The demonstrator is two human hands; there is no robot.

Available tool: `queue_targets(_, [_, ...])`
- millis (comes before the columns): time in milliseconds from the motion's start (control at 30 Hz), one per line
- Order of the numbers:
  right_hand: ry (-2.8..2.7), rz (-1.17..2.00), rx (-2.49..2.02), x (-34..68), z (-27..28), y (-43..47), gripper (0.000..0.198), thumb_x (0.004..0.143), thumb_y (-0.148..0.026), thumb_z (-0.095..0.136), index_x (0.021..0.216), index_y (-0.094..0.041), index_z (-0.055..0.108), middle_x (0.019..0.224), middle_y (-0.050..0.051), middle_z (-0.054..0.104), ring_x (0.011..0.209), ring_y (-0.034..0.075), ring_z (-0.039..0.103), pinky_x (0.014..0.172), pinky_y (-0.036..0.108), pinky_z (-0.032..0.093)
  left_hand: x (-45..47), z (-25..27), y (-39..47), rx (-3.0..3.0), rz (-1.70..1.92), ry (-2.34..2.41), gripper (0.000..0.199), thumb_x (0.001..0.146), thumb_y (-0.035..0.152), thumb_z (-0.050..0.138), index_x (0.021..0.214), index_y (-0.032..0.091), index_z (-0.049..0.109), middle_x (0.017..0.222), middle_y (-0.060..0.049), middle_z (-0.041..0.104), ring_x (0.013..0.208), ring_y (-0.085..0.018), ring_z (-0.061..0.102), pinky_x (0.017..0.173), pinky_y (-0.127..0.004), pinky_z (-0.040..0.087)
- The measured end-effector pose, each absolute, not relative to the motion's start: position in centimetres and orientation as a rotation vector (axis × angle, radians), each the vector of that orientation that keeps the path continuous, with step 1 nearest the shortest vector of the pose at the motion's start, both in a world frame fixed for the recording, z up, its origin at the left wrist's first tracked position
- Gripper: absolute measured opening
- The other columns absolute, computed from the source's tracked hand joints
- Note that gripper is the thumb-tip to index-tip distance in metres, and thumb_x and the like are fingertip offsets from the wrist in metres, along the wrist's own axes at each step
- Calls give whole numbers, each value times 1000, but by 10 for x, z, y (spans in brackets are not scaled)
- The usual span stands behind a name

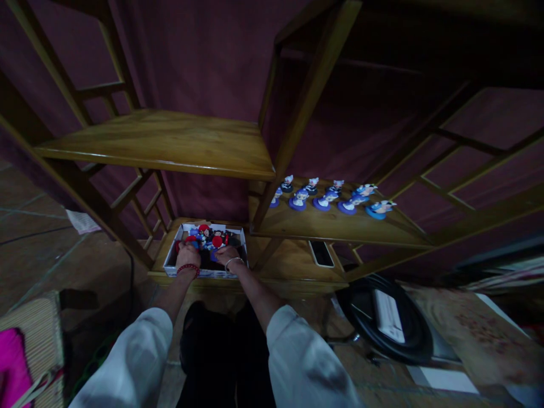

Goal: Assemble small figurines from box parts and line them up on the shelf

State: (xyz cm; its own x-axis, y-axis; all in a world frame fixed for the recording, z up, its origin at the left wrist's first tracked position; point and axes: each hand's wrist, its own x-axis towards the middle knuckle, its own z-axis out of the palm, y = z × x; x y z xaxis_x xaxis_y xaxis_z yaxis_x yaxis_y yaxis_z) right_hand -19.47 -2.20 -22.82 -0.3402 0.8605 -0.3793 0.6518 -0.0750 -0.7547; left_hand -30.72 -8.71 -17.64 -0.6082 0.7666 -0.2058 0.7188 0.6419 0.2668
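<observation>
Both my hands are down inside a shallow white box (168, 266) holding several small figurines (204, 231) in red, blue and black. At the box's left side, my left hand (187, 256), with a red bead bracelet, has its fingers closed around a red-and-blue figurine (192, 240), mostly covered by the hand. My right hand (227, 255), wearing a pale bangle, pinches a figurine by its purple base (213, 255) near the box's right half. Fingertip detail is small and dim.
Figurines on round bases (300, 199) stand in rows on the wooden shelf (340, 228) at right. A higher shelf (170, 141) overhangs behind the box. A phone (321, 254) lies on the lower board. A black round stool (386, 317) bears a white box.
</observation>
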Motion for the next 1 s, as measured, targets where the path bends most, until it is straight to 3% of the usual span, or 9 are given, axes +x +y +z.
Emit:
queue_targets(167, [-1832, 1541, -1563, -193, -232, -26, 14, 71, -15, 57, 81, -13, 68, 77, 5, 69, 67, 13, 65, 54, 15, 49, -306, -177, -91, 1258, 348, 2610, 34, 79, 10, 32, 107, 10, 52, 113, -18, 49, 107, -23, 47, 86, -32, 40])
queue_targets(333, [-1715, 1622, -1516, -192, -227, -30, 13, 75, -14, 54, 83, -14, 64, 68, 2, 67, 63, 11, 64, 53, 16, 50, -305, -179, -94, 1359, 343, 2593, 32, 78, 21, 37, 104, 19, 57, 117, -12, 49, 109, -24, 46, 82, -33, 41])
queue_targets(467, [-1673, 1645, -1503, -192, -223, -31, 11, 74, -12, 54, 81, -14, 62, 66, 0, 65, 60, 11, 64, 52, 15, 50, -306, -179, -94, 1425, 202, 2458, 32, 79, 28, 35, 99, 26, 60, 100, -9, 62, 96, -25, 56, 74, -34, 44])
queue_targets(567, [-1663, 1641, -1525, -193, -224, -30, 13, 71, -9, 56, 81, -14, 61, 66, -1, 64, 58, 11, 63, 50, 15, 49, -306, -178, -93, 1494, 86, 2356, 36, 78, 33, 35, 104, 29, 58, 95, -9, 65, 89, -25, 60, 73, -36, 44])
queue_targets(800, [-1674, 1591, -1530, -196, -224, -29, 25, 67, -5, 55, 89, -16, 57, 78, 0, 64, 55, 8, 61, 46, 13, 46, -309, -173, -92, 1647, -29, 2166, 48, 74, 44, 40, 121, 32, 46, 105, -7, 63, 96, -27, 58, 77, -37, 43])
queue_targets(1000, [-1722, 1612, -1513, -196, -217, -32, 27, 66, -9, 58, 92, -17, 55, 76, -1, 63, 53, 8, 60, 47, 14, 45, -314, -177, -92, 1708, -22, 2073, 56, 73, 45, 43, 127, 31, 39, 108, -8, 61, 98, -26, 57, 78, -35, 43])
